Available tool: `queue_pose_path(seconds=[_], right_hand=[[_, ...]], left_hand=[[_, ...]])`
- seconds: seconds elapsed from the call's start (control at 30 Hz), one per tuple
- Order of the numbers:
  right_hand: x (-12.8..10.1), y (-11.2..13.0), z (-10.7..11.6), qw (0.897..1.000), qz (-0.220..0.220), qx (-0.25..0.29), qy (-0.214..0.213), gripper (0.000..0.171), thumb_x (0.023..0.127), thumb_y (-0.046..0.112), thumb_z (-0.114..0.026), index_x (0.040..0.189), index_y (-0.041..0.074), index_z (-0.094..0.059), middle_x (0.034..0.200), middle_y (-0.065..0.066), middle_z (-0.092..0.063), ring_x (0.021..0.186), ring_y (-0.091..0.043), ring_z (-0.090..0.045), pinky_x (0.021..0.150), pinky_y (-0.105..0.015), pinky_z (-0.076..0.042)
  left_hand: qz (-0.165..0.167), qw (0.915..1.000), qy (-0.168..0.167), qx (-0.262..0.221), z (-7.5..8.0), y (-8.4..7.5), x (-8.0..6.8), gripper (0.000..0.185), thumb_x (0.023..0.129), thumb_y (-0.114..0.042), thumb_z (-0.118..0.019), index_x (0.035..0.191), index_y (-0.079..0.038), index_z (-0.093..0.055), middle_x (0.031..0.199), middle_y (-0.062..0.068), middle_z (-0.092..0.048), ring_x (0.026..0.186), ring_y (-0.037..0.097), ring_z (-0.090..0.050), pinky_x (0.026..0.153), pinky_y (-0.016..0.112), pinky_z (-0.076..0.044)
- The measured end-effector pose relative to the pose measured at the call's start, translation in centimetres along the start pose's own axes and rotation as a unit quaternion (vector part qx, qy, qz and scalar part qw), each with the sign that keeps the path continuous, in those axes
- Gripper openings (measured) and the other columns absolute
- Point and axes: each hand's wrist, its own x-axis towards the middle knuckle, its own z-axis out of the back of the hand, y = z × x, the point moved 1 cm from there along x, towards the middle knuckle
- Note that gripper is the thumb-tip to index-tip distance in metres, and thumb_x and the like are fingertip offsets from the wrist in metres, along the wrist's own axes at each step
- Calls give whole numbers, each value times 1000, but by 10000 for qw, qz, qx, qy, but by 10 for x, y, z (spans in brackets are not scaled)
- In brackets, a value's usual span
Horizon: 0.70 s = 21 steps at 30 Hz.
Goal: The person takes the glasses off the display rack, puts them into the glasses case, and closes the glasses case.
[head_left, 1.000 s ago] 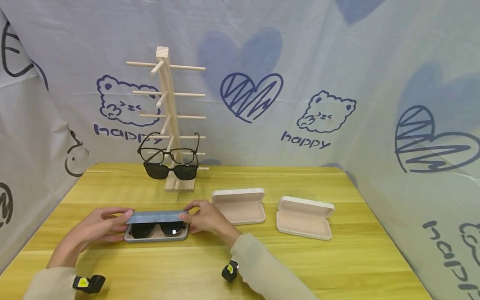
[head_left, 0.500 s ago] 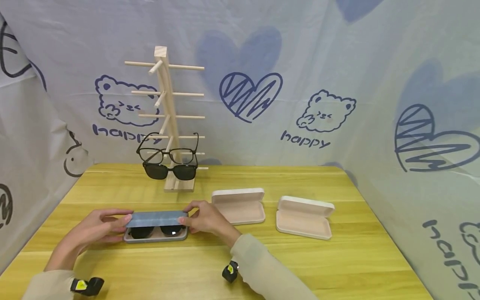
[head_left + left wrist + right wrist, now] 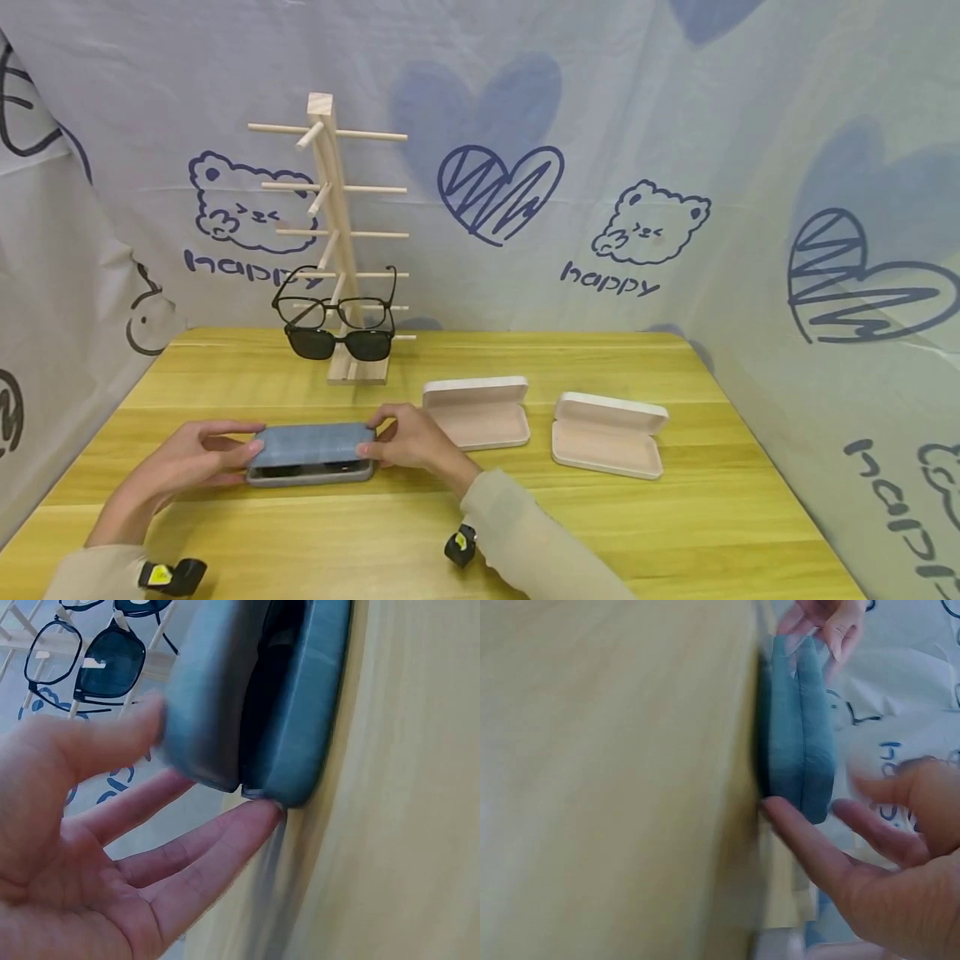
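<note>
A blue glasses case [image 3: 313, 443] lies on the table in the head view, its lid lowered to a narrow slit at the front. Dark sunglasses [image 3: 339, 468] inside show only as a strip. My left hand [image 3: 183, 457] holds the case's left end, thumb on the lid; in the left wrist view fingertips [image 3: 264, 811] touch the base. My right hand [image 3: 411, 437] holds the right end, with its thumb on the lid's front corner. In the right wrist view the case [image 3: 802, 742] stands between both hands, and the right thumb is blurred.
Behind the case stands a wooden rack [image 3: 333, 192] with clear-lens glasses [image 3: 335, 312] and sunglasses [image 3: 340, 343] on its lower pegs. Two pale cases, one nearer [image 3: 480, 423] and one farther right [image 3: 609, 446], lie with lids raised. A patterned cloth hangs around the table [image 3: 697, 533].
Both hands have swung the blue lid down toward the front. The sunglasses inside, earlier plain to see, are now mostly covered. Rack and pale cases have stayed put.
</note>
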Motion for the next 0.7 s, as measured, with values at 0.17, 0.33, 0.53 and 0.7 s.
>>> queue_pose_path(seconds=[0.17, 0.33, 0.53, 0.7], right_hand=[[0, -4, -1, 9998, 126, -133, -3, 15, 90, 4, -79, 104, 7, -73, 83, -7, -72, 68, -19, -72, 62, -30, -62], [-1, -1, 1, 9996, 32, -276, 34, 20, 87, 6, -82, 105, 11, -73, 87, -5, -71, 69, -11, -64, 60, -28, -58], [-2, -2, 1, 9999, -2, -123, -27, 21, 86, 4, -82, 105, 9, -73, 87, -7, -71, 69, -13, -66, 62, -29, -61], [-3, -2, 0, 9998, 22, -211, -33, 22, 87, 5, -82, 106, 9, -74, 87, -7, -71, 68, -12, -66, 61, -27, -59]], left_hand=[[-375, 9990, -53, 235, 0, 6, -2, 62, 94, -13, -76, 143, 14, -50, 126, 34, -66, 96, 11, -71, 82, 32, -64], [-502, 9981, -33, 354, 1, 7, -1, 63, 92, -10, -77, 143, 14, -50, 125, 34, -66, 97, 8, -69, 80, 30, -64], [-576, 9972, -16, 469, 1, 6, 0, 62, 91, -9, -77, 142, 14, -51, 126, 34, -66, 97, 6, -68, 81, 29, -63], [-723, 9930, -76, 927, 1, -1, 2, 55, 93, -8, -76, 138, 15, -54, 126, 36, -65, 102, 25, -73, 77, 27, -63]])
